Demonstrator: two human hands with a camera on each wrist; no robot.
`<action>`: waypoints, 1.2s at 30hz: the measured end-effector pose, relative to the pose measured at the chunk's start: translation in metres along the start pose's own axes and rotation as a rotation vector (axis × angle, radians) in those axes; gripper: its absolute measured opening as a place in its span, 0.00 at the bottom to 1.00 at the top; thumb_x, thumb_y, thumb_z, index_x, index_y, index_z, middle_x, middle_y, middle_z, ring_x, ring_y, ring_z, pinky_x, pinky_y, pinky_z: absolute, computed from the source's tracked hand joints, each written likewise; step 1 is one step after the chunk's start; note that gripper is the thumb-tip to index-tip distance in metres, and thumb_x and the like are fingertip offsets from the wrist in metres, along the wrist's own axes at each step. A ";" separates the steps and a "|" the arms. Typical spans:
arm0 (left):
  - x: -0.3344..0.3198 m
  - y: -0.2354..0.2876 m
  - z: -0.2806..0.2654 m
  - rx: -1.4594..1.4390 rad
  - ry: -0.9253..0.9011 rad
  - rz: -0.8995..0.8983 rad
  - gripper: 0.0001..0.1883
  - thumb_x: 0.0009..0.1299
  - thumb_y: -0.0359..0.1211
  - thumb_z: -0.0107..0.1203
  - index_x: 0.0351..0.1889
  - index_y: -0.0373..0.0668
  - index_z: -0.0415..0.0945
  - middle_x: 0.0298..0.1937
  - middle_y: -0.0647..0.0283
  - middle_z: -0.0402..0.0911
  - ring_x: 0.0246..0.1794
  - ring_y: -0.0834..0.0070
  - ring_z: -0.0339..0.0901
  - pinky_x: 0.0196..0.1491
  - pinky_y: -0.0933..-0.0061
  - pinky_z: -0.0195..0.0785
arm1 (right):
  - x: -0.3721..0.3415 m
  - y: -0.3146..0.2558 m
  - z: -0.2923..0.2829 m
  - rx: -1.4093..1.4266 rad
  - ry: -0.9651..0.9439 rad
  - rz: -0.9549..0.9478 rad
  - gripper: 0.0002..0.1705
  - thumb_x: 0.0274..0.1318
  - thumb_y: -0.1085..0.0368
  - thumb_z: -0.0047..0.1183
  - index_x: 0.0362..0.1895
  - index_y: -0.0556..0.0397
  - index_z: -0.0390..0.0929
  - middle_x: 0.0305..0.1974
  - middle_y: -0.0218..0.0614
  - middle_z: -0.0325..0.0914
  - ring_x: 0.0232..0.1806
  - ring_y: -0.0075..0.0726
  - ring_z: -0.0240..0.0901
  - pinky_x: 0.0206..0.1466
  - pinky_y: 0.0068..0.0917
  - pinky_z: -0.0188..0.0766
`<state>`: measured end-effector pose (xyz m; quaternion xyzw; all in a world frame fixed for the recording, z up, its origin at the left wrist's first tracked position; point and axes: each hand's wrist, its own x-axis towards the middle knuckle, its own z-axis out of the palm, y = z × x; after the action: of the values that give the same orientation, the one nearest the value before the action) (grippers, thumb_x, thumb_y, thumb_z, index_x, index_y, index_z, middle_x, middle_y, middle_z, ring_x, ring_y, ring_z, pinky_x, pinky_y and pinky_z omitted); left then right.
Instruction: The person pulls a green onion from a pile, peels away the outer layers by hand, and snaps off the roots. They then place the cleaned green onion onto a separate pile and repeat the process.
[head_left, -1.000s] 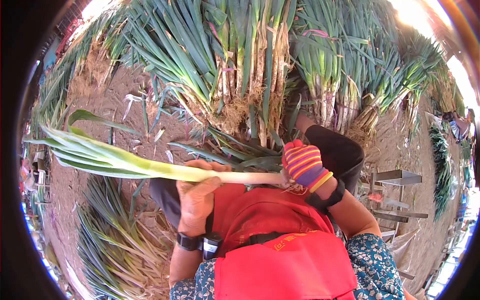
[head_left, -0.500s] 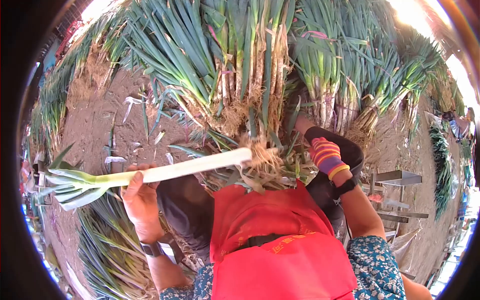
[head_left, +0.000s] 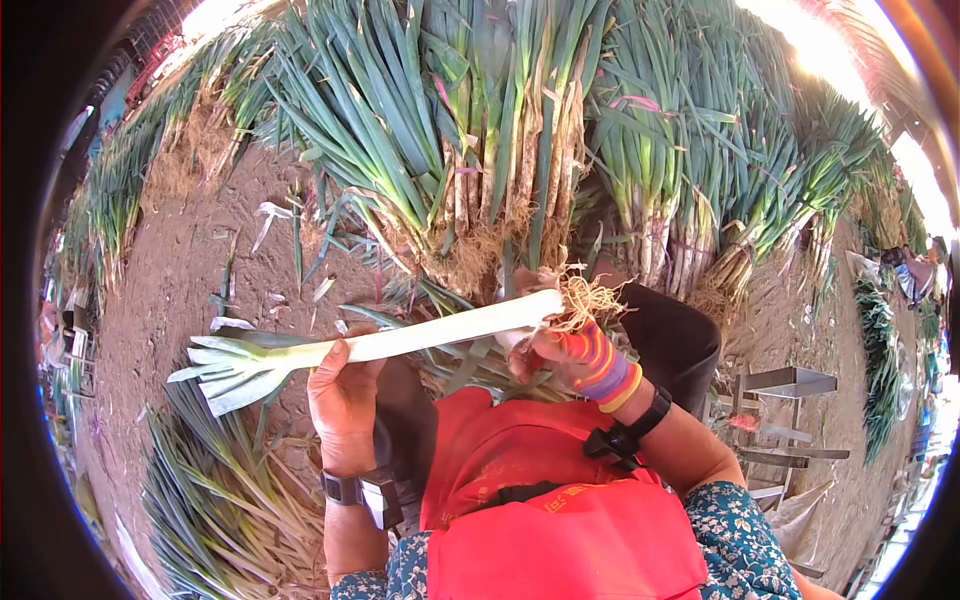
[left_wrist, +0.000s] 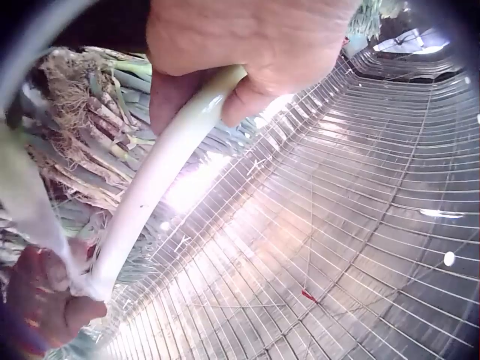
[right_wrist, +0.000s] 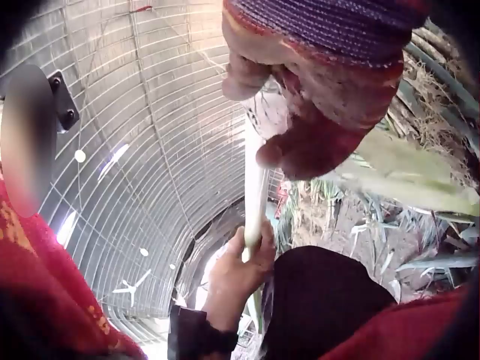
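In the head view my left hand grips a leek where its white shaft turns green, thumb on top. The leek lies nearly level across my lap, trimmed-looking leaves fanned at the left, tangled roots at the right. My right hand, in a striped glove with bare fingertips, pinches it just below the root end. The left wrist view has a pale strip of outer leaf meeting the shaft at those right fingertips. In the right wrist view, thumb and fingers curl about the white base.
Tall leek bundles with rooty bases stand ahead of my knees. Loose leeks are heaped on the ground at lower left. Cut leaves and scraps litter the soil. A metal stand is at the right, and a red apron covers my lap.
Half a second ago my right hand was off the leek, near the right knee; now it is back at the root end. My left hand has brought the leek rightward.
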<state>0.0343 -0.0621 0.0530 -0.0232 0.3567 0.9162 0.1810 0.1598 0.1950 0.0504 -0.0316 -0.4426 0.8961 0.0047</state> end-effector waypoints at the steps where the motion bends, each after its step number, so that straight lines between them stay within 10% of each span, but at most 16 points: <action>1: 0.001 0.001 0.002 0.013 -0.018 0.016 0.08 0.64 0.29 0.55 0.39 0.35 0.75 0.42 0.51 0.79 0.48 0.61 0.77 0.51 0.59 0.74 | -0.001 0.000 0.000 0.075 0.023 0.040 0.37 0.49 0.57 0.63 0.62 0.48 0.60 0.41 0.37 0.74 0.32 0.31 0.72 0.32 0.29 0.70; 3: 0.001 0.002 0.002 0.025 -0.035 0.026 0.08 0.64 0.29 0.56 0.39 0.35 0.75 0.42 0.51 0.79 0.48 0.61 0.77 0.51 0.59 0.74 | 0.002 0.012 -0.014 0.124 0.037 0.042 0.27 0.52 0.58 0.60 0.55 0.51 0.68 0.38 0.37 0.75 0.32 0.31 0.73 0.33 0.29 0.71; 7: 0.009 0.011 -0.016 0.133 0.071 0.098 0.08 0.62 0.25 0.56 0.38 0.35 0.74 0.39 0.51 0.80 0.44 0.59 0.78 0.50 0.58 0.73 | 0.000 0.017 -0.041 -0.831 0.094 -0.050 0.13 0.57 0.64 0.52 0.47 0.48 0.75 0.31 0.30 0.79 0.27 0.31 0.75 0.28 0.29 0.70; 9: 0.009 0.012 -0.020 0.152 0.146 0.120 0.08 0.60 0.23 0.55 0.38 0.34 0.74 0.37 0.51 0.79 0.41 0.58 0.79 0.50 0.57 0.73 | 0.004 0.025 -0.071 -1.660 -0.196 -0.855 0.14 0.53 0.63 0.51 0.46 0.46 0.78 0.28 0.33 0.79 0.26 0.40 0.75 0.28 0.34 0.70; 11: 0.008 0.011 -0.015 0.205 0.177 0.151 0.08 0.60 0.22 0.55 0.38 0.34 0.73 0.36 0.52 0.79 0.40 0.57 0.79 0.48 0.57 0.74 | -0.001 0.038 -0.112 -1.804 -0.137 -0.313 0.13 0.48 0.58 0.54 0.37 0.46 0.79 0.26 0.39 0.77 0.27 0.46 0.74 0.29 0.39 0.69; 19: 0.007 0.019 -0.021 0.277 0.120 0.184 0.08 0.60 0.20 0.55 0.37 0.33 0.72 0.35 0.53 0.78 0.38 0.57 0.78 0.46 0.54 0.75 | -0.030 0.034 -0.146 -1.757 0.354 -0.237 0.11 0.45 0.64 0.57 0.34 0.54 0.78 0.27 0.44 0.78 0.32 0.51 0.75 0.35 0.39 0.72; 23: 0.001 0.021 -0.018 0.253 0.108 0.137 0.08 0.61 0.21 0.54 0.38 0.33 0.72 0.36 0.54 0.78 0.39 0.56 0.78 0.48 0.53 0.74 | -0.026 0.020 -0.157 -1.963 0.212 0.336 0.28 0.44 0.62 0.58 0.53 0.53 0.71 0.41 0.48 0.77 0.44 0.53 0.74 0.47 0.39 0.71; 24: 0.001 0.025 -0.020 0.252 0.109 0.128 0.07 0.61 0.20 0.54 0.38 0.33 0.72 0.36 0.54 0.78 0.39 0.56 0.78 0.48 0.53 0.74 | -0.043 0.046 -0.189 -2.021 0.206 0.053 0.38 0.43 0.62 0.58 0.63 0.51 0.61 0.49 0.50 0.73 0.50 0.56 0.70 0.51 0.40 0.69; 29: 0.000 0.028 -0.024 0.326 0.058 0.097 0.09 0.57 0.24 0.54 0.36 0.29 0.74 0.34 0.49 0.79 0.38 0.56 0.79 0.47 0.55 0.73 | -0.020 0.002 -0.092 -1.709 0.047 -0.176 0.38 0.47 0.71 0.49 0.66 0.50 0.55 0.58 0.51 0.65 0.47 0.57 0.71 0.50 0.37 0.70; 36: -0.008 0.028 -0.012 0.165 0.081 0.075 0.08 0.56 0.21 0.55 0.34 0.31 0.72 0.31 0.49 0.79 0.35 0.54 0.80 0.44 0.55 0.75 | -0.008 0.015 -0.042 -1.697 -0.432 -0.297 0.27 0.46 0.68 0.48 0.55 0.49 0.70 0.33 0.44 0.73 0.36 0.50 0.71 0.40 0.39 0.69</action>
<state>0.0308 -0.0922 0.0634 -0.0319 0.4388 0.8881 0.1335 0.1708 0.2186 0.0137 0.2030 -0.9486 0.2425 0.0125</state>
